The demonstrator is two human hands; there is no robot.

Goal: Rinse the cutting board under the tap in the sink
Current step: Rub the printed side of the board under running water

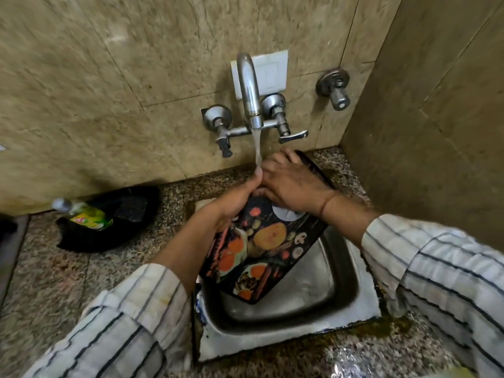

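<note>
Cutting board (261,249) stands tilted in the sink (321,290), its top end under water (257,148) from the tap (249,91). The left hand (240,200) grips its left edge. The right hand (291,184) presses on the top. The wet board could slip down and bang, or splash the surface (136,268).

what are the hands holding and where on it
The board, tilted in the sink. The left hand grips its left edge near the top; the right hand lies over the top end by the handle hole, grip unclear.
</note>
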